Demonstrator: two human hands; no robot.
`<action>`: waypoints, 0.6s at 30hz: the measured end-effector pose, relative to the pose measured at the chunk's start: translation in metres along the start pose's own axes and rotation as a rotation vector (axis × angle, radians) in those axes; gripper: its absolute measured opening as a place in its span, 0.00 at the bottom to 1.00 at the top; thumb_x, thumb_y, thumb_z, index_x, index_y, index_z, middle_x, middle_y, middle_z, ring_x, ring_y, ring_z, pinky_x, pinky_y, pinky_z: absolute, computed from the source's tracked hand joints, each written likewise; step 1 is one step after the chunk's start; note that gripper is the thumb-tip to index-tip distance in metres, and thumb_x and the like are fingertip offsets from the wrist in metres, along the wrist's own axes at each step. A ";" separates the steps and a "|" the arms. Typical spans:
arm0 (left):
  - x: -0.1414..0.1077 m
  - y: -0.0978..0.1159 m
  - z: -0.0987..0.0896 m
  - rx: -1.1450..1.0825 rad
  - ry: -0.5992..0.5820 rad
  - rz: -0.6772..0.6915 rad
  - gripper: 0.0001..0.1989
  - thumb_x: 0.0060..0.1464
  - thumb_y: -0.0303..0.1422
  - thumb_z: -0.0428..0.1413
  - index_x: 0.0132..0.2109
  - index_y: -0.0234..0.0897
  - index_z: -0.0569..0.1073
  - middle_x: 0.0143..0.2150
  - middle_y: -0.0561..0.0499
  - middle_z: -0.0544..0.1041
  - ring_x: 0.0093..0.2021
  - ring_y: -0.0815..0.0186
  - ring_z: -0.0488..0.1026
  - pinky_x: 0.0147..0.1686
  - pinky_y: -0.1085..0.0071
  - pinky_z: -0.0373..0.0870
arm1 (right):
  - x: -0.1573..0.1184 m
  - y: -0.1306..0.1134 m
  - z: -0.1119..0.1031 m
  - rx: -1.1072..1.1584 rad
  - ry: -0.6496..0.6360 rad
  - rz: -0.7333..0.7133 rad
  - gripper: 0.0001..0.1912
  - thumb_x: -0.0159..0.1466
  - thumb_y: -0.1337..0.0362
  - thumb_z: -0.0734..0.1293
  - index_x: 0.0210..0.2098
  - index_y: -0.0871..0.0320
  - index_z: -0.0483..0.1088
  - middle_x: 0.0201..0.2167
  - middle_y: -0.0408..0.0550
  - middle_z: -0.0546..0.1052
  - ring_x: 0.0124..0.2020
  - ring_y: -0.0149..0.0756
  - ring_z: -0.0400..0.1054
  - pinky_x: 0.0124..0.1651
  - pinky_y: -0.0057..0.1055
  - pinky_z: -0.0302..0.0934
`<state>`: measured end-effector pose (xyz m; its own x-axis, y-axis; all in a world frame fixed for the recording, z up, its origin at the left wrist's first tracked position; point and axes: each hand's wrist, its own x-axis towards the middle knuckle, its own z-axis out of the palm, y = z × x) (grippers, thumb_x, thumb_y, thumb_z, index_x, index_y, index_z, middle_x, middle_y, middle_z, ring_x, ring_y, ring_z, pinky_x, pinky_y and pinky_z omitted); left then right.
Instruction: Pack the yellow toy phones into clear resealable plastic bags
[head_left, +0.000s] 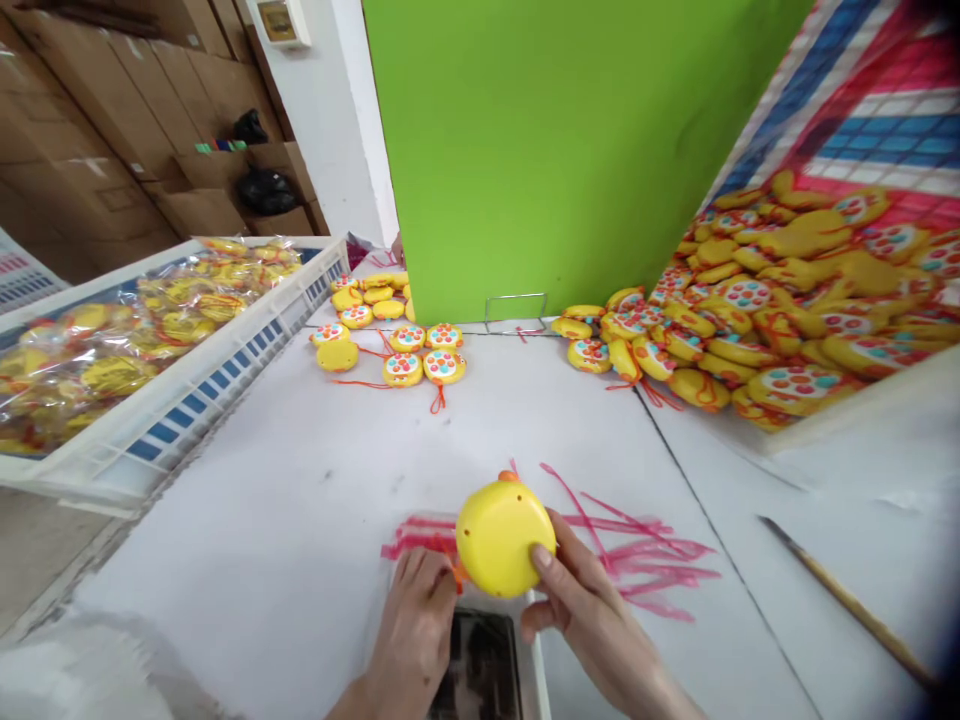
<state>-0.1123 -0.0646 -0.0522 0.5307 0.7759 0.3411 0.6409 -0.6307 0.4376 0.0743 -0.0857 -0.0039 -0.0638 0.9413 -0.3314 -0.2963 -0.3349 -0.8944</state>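
My right hand (592, 610) grips a round yellow plastic toy (499, 540) by its right edge, thumb across the plain face turned up at me. Small holes dot that face, and an orange knob sticks out at its top. At the toy's left side, my left hand (416, 610) is closed, fingers pinched on an orange cord (457, 574) by the toy. Pink plastic strips (652, 560) lie on the white table under and beyond both hands. Below the toy, partly covered by my hands, is a pale container with a dark inside (480, 660).
Several similar toys with coloured buttons (403, 369) lie ahead on the table. A large heap of them (787, 300) spills from the right. Bagged toys fill a white crate (172, 420) at left. A green panel (555, 150) stands behind; a wooden-handled blade (847, 600) lies right.
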 end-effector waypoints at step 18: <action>-0.013 0.004 -0.050 0.083 0.266 0.121 0.08 0.54 0.20 0.49 0.35 0.35 0.70 0.25 0.53 0.73 0.30 0.66 0.69 0.43 0.66 0.61 | 0.011 -0.003 -0.004 -0.866 -0.225 -0.135 0.23 0.65 0.54 0.55 0.57 0.54 0.60 0.16 0.41 0.71 0.16 0.35 0.66 0.21 0.28 0.63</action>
<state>-0.1446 -0.0761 -0.0135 0.4493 0.6647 0.5970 0.6309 -0.7092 0.3147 0.0779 -0.0746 -0.0064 -0.2920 0.9303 -0.2218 0.5001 -0.0492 -0.8646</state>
